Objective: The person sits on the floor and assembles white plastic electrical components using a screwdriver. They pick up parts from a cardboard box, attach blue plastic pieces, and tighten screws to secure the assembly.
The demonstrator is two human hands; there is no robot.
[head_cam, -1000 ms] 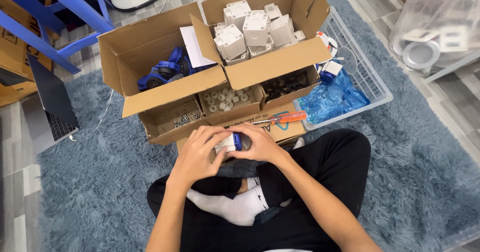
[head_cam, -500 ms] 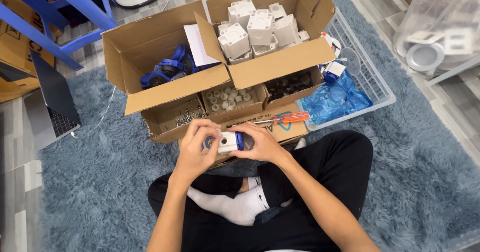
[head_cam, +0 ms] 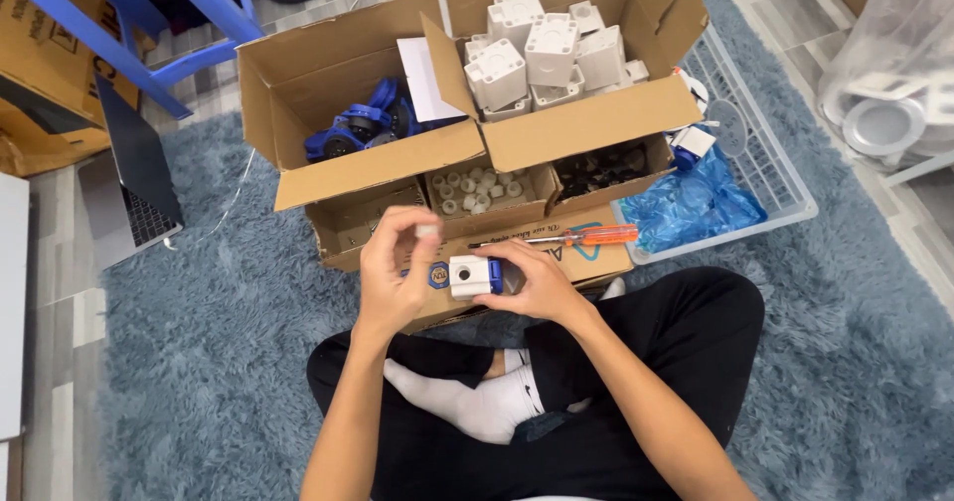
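My right hand [head_cam: 532, 282] grips a small white and blue plastic socket part [head_cam: 473, 275] over my crossed legs. My left hand [head_cam: 396, 272] is raised beside it, thumb and forefinger pinched on a tiny white plug [head_cam: 427, 231]. Just beyond the hands lies a red-handled screwdriver [head_cam: 586, 236] on a flat cardboard box [head_cam: 596, 257]. Behind that, a small box of white plugs [head_cam: 475, 190] stands next to a box of dark parts [head_cam: 603, 168].
A large open carton holds blue parts [head_cam: 358, 128]; another holds white housings [head_cam: 542, 54]. A white wire basket [head_cam: 765, 173] with blue plastic bags [head_cam: 691, 203] sits at the right. A laptop [head_cam: 129, 193] and blue chair legs [head_cam: 159, 14] lie to the left on the shaggy blue rug.
The hands have parted: my left hand lifted away with a tiny white plug, and the white face of the socket part now shows in my right hand.
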